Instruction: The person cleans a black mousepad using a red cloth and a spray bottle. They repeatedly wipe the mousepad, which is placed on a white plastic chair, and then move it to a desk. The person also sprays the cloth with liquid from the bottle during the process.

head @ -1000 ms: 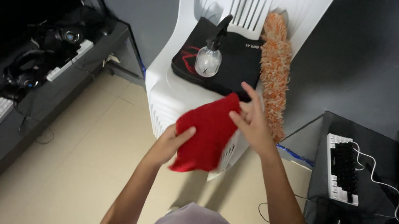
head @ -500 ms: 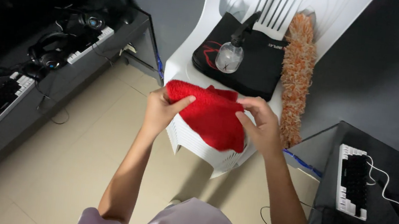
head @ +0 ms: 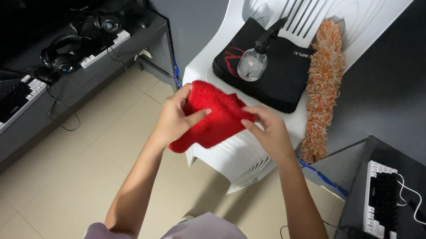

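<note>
I hold a fluffy red cloth (head: 213, 115) in both hands, in front of a stack of white plastic chairs (head: 235, 159). My left hand (head: 176, 116) grips the cloth's left side with the thumb over the top. My right hand (head: 269, 132) pinches its right edge. On the chair seat lies a black folded bag (head: 285, 79) with a clear spray bottle (head: 255, 60) resting on it. An orange fluffy duster (head: 324, 89) leans along the seat's right side.
A dark desk (head: 29, 111) at left carries keyboards (head: 8, 106), headphones (head: 64, 56) and cables. Another white-and-black keyboard (head: 384, 200) sits on a dark surface at lower right. A blue cable (head: 323, 176) runs below the chair. The floor has beige tiles (head: 80, 174).
The cloth hung loosely from my hands a second ago; both hands have since gathered it into a bunched, folded shape. The view has shifted slightly toward the chair.
</note>
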